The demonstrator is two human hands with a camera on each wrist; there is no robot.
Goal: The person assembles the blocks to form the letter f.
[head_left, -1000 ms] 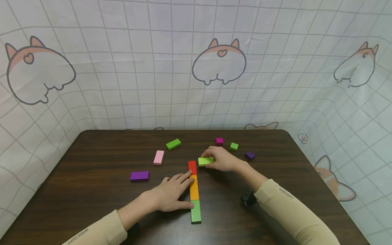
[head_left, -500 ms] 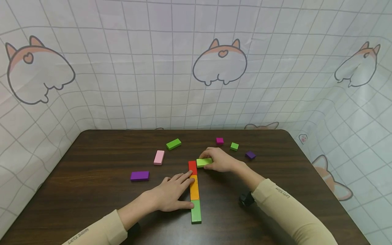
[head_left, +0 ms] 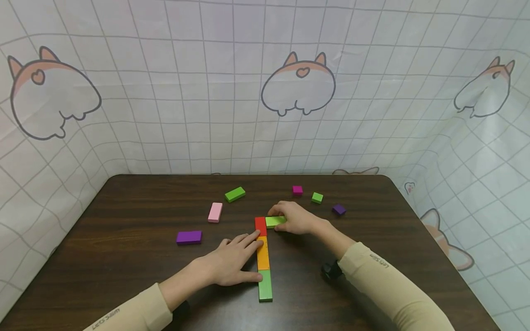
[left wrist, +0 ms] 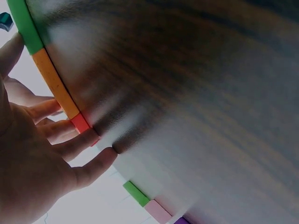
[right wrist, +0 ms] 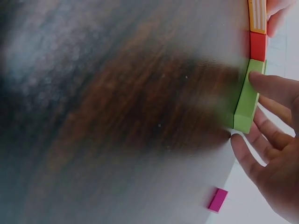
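Note:
A red block (head_left: 260,225), an orange block (head_left: 263,255) and a green block (head_left: 265,287) lie end to end in a line on the table. My left hand (head_left: 232,262) rests spread along the left side of this line, fingertips on the red and orange blocks, thumb on the green one. Between thumb and fingers, my right hand (head_left: 296,218) pinches a light green block (head_left: 273,222), laid crosswise at the red block's right side near its far end. In the right wrist view the light green block (right wrist: 249,98) appears to touch the red block (right wrist: 258,45).
On the left of the table (head_left: 124,257) lie a purple block (head_left: 189,237), a pink block (head_left: 215,212) and a green block (head_left: 235,194). Toward the back right are small magenta (head_left: 297,190), green (head_left: 317,197) and dark purple (head_left: 338,209) pieces. A patterned cloth hangs behind.
My right hand has slid the light green block left and slightly nearer, closing the gap to the red block. The left hand has stayed in place.

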